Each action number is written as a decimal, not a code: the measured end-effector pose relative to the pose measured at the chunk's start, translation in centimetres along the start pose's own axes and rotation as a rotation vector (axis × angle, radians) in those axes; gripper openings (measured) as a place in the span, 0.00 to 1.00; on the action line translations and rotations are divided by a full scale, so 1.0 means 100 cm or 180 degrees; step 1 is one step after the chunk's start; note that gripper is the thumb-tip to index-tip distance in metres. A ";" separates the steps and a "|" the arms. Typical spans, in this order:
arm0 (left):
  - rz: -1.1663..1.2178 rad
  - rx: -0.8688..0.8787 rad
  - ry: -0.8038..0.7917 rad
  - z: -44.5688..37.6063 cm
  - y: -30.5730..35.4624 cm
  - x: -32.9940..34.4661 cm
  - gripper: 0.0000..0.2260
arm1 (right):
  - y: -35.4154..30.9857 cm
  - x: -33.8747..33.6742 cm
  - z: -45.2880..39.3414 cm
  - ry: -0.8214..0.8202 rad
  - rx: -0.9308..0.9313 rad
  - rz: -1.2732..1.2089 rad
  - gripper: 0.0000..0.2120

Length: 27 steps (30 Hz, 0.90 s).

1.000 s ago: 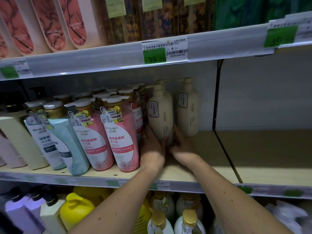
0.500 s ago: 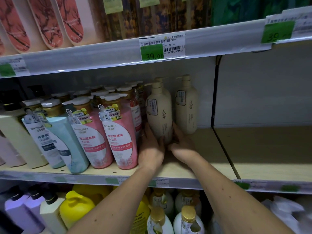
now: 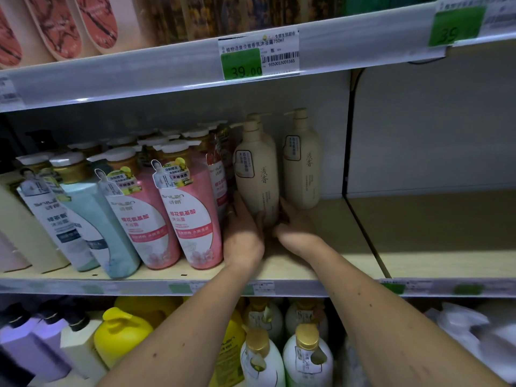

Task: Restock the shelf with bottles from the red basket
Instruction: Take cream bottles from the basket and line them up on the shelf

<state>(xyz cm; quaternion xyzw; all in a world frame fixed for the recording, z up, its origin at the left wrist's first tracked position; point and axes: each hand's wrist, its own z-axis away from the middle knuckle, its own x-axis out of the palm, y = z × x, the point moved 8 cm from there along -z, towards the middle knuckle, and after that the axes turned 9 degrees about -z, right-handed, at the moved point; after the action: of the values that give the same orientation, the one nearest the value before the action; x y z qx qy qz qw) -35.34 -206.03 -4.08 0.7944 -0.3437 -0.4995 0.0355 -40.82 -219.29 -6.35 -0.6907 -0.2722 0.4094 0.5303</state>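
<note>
Two hands, left hand (image 3: pixel 243 236) and right hand (image 3: pixel 296 230), fingers clamped on cream plastic pump bottle (image 3: pixel 257 174); pink plastic bottle (image 3: pixel 192 216) just left, second cream pump bottle (image 3: pixel 301 163) just right.

Pink bottles (image 3: pixel 195 213) crowd the left; shelf (image 3: pixel 349 263) right of cream bottles (image 3: pixel 301 163) lies open.

A pale back panel (image 3: pixel 432 129) stood behind the wooden shelf board (image 3: pixel 435 233); lighting was dim.
</note>
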 end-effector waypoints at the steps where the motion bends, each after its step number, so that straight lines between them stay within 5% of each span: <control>1: -0.0004 0.0017 0.0000 0.000 0.000 0.000 0.33 | -0.001 -0.001 0.000 0.0014 0.0013 0.0015 0.39; 18: 0.0250 -0.0056 0.0050 0.002 0.001 -0.010 0.28 | -0.010 -0.008 0.007 -0.0107 0.0064 0.0128 0.34; 27: 0.0354 -0.0194 -0.0319 0.013 0.002 -0.015 0.27 | -0.020 -0.016 0.029 -0.0229 0.0441 0.0105 0.23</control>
<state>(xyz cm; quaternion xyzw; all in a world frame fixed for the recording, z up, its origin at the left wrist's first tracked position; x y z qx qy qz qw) -36.89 -204.90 -3.51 0.7467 -0.3733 -0.5461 0.0700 -44.01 -218.51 -4.34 -0.6416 -0.2507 0.4605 0.5599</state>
